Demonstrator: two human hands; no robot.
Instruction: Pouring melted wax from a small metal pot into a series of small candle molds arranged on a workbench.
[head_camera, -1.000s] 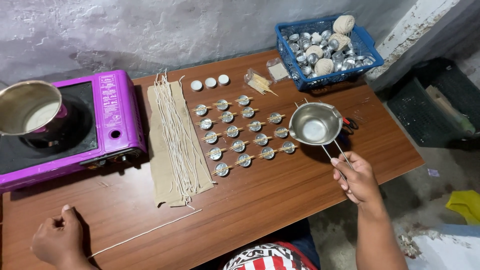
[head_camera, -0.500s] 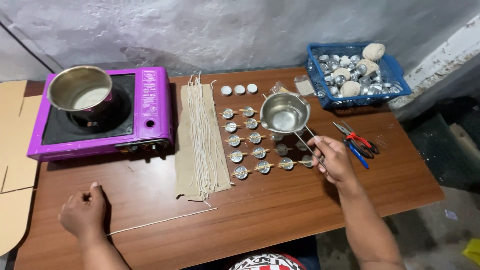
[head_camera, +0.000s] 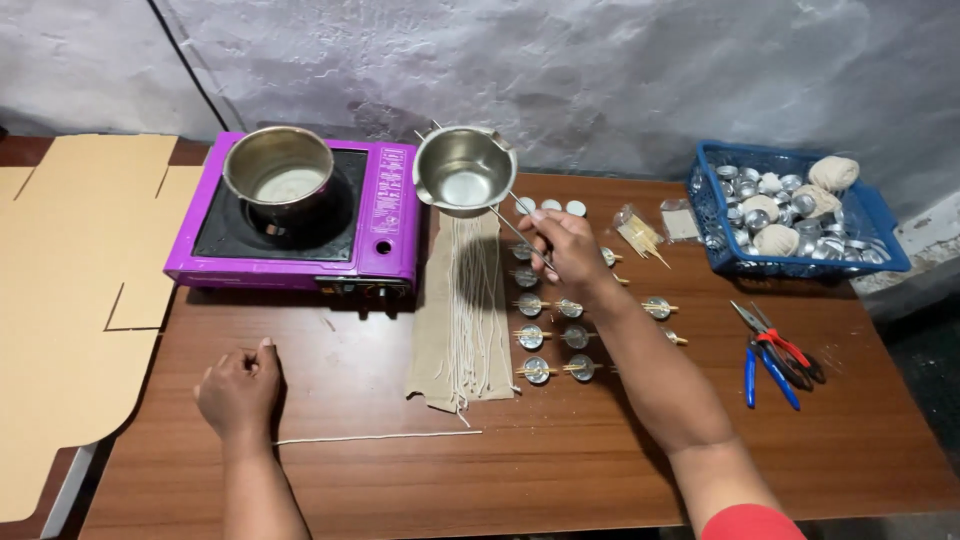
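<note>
The right hand (head_camera: 565, 245) is gripping the pan (head_camera: 465, 168) by its handle, level above the wicks (head_camera: 468, 300) (nothing spilling), while the left hand (head_camera: 238, 392) is pressing a string (head_camera: 380, 437) flat to the counter (head_camera: 560, 470).

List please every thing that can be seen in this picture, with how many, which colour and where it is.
portable stove: one, purple, back left of the table
pot: one, steel, on the stove
small pan: one, steel, held above the wicks by its wire handle
wicks: many, off-white, on brown paper at mid table
single wick: one, white, near front edge
metal cups: several, silver, in rows right of the wicks
basket: one, blue, back right, holding cups and string balls
pliers: two, red and blue handles, right
cardboard: one, tan, far left
left hand: on the single wick's end
right hand: gripping the pan handle
</note>
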